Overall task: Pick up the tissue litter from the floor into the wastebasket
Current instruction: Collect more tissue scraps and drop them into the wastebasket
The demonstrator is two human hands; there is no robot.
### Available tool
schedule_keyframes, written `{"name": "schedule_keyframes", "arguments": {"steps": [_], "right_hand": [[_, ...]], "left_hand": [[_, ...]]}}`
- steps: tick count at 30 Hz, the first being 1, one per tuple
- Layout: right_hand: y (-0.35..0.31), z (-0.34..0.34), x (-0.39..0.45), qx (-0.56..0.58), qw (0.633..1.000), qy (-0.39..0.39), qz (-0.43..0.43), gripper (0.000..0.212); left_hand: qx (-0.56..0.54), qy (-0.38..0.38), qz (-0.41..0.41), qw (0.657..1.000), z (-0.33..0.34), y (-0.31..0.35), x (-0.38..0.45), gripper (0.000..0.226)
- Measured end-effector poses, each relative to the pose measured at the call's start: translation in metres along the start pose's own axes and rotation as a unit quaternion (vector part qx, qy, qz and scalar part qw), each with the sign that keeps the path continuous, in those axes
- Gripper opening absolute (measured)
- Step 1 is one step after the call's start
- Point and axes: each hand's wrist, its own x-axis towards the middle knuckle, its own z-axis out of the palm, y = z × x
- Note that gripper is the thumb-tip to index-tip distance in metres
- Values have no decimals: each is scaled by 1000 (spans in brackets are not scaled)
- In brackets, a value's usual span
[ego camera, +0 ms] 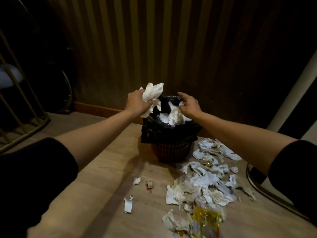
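Held tissue: white crumpled wad (152, 94), bulging above and hanging below the left hand (137, 103), over the basket's 10 o'clock rim.
Left hand fingers: closed tight around the wad.
Tissue in basket: white crumpled sheets (175, 115) heaped to the rim.
Right hand: (189, 106) at the basket's 2 o'clock rim, fingers loosely curled, tips touching the heaped tissue; whether they pinch it cannot be told.
Wastebasket: reddish lattice basket (171, 152), black bag liner (164, 133) draped over its upper half, standing on the wood floor (103, 169).
Floor litter: grey-white soiled tissues (205, 182) spread from the basket's 3 to 5 o'clock; small scraps (136, 180) at 7 o'clock.
Wrapper: yellow plastic (205, 219) at 5 o'clock, lying on the litter.
Wall: striped panelling (154, 40) behind the basket.
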Motion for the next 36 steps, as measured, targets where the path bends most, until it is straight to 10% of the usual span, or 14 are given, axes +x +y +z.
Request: {"name": "schedule_keyframes", "arguments": {"steps": [8, 16, 26, 30, 36], "right_hand": [[24, -20, -7, 21, 995, 86, 55, 48], [44, -41, -64, -5, 998, 65, -19, 25], [50, -17, -112, -113, 977, -90, -159, 13], [53, 33, -128, -131, 949, -178, -223, 15], [70, 87, -131, -201, 884, -325, -268, 20]], "left_hand": [[-5, -76, -15, 997, 49, 19, 33, 36], [-12, -161, 20, 987, 75, 21, 29, 87], [85, -113, 33, 989, 44, -49, -36, 31], [118, -220, -29, 968, 51, -101, -82, 32], [219, -473, 7, 854, 80, -161, -127, 92]]}}
